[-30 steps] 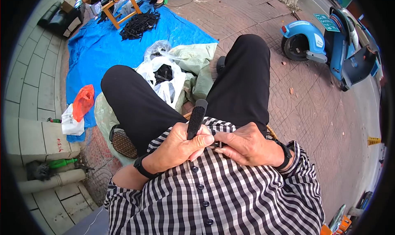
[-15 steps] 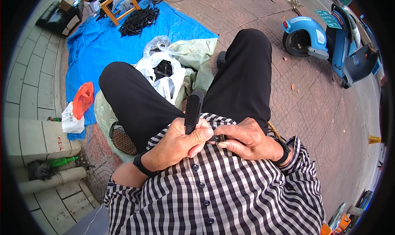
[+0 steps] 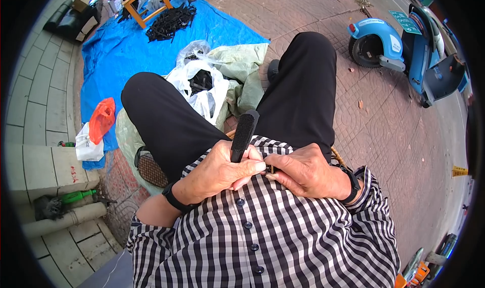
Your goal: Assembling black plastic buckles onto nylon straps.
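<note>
Over my lap I hold a black hook-and-loop strap (image 3: 244, 135), its rounded end pointing up and leaning slightly right. My left hand (image 3: 217, 169) is closed around the strap's lower part, thumb pressed across it. Pinched between thumb and forefinger of my right hand (image 3: 307, 171) is a small dark buckle (image 3: 271, 169) with a shiny edge. The left thumb tip touches or nearly touches this buckle. Fingers hide where strap and buckle meet.
Beyond my knees, a white plastic bag (image 3: 214, 93) holds dark pieces. On the blue tarp (image 3: 113, 56) lies a pile of black straps (image 3: 172, 23) beside a wooden stool (image 3: 145, 20). A red bag (image 3: 102, 120) lies at left; a blue scooter (image 3: 417, 61) stands at right.
The strap's upper end has tipped a little to the right. My left thumb has moved closer to the buckle, covering the dark piece that showed between my hands.
</note>
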The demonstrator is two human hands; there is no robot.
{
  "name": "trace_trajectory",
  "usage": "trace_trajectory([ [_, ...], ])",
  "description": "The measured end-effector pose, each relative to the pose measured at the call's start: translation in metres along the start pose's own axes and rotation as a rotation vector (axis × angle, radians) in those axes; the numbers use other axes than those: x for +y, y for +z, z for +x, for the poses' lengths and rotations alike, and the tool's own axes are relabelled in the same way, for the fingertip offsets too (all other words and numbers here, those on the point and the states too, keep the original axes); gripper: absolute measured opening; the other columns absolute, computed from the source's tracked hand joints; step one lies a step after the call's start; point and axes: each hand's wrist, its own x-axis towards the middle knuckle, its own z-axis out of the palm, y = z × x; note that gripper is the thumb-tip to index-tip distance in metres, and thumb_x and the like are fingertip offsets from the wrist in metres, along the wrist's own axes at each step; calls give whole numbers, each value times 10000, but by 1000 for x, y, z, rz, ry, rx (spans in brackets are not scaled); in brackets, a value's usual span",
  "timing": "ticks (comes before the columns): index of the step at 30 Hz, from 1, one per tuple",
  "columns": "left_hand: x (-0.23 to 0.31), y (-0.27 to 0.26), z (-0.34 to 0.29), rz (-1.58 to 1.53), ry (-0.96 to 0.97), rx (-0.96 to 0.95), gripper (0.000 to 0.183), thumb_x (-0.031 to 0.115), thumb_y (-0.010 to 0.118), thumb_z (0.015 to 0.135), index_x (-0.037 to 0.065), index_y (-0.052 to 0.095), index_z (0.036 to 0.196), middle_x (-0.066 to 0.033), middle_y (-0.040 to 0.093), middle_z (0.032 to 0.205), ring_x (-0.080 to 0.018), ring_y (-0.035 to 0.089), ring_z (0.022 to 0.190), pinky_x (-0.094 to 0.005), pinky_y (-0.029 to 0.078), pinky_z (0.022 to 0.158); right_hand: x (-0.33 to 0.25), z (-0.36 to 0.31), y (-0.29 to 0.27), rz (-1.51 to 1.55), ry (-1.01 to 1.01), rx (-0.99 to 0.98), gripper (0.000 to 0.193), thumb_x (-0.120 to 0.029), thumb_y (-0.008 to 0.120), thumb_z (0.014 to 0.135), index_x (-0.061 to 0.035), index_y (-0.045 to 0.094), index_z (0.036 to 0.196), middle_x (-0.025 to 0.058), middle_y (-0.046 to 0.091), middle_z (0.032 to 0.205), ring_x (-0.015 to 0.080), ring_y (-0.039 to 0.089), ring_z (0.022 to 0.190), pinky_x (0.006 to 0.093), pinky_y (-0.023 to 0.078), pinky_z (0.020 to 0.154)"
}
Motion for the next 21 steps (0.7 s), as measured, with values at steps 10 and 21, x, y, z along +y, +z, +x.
trace_trajectory([
  [10,-2,12,-3,163,-4,146,88,56,597,828,7,577,758,26,505,573,-22,436,464,-183,344,435,-1,-1,3,-161,-61,12,251,-82,667,728,11,561,936,39,498,506,192,544,429,295,412,389],
  [21,-24,12,-3,464,213,254,82,42,587,803,-3,583,735,23,507,578,-31,445,508,-205,360,458,3,0,-10,304,232,-175,214,-116,636,789,-14,562,962,78,535,543,237,557,471,309,405,449],
])
